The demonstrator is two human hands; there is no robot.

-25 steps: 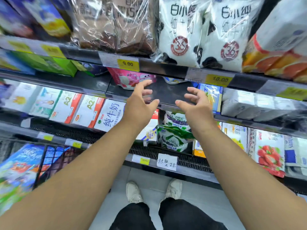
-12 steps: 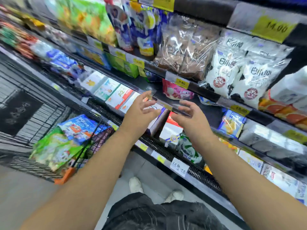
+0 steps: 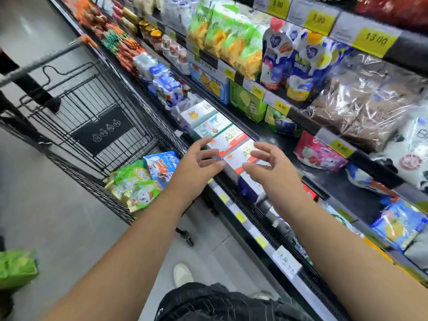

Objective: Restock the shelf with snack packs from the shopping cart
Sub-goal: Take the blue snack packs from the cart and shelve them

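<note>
A black wire shopping cart (image 3: 97, 117) stands at the left beside the shelf. In its near corner lie several snack packs: green ones (image 3: 136, 184) and a blue one (image 3: 162, 166). My left hand (image 3: 196, 163) hovers just right of the cart, fingers loosely spread, holding nothing. My right hand (image 3: 271, 167) floats beside it over white and red A2 milk boxes (image 3: 234, 144), also empty. A pink snack pack (image 3: 319, 154) lies on the dark middle shelf (image 3: 342, 193) at the right.
Shelves of bagged and boxed goods run along the right, with yellow price tags (image 3: 375, 40) on their edges. Someone's dark leg (image 3: 30, 86) stands past the cart at the left. A green bag (image 3: 16, 267) shows at the left edge. My shoes (image 3: 183, 274) stand on grey floor.
The view has swung left and down from the shelf toward the cart. Both empty hands have drawn back from the shelf edge and moved left, closer to the cart.
</note>
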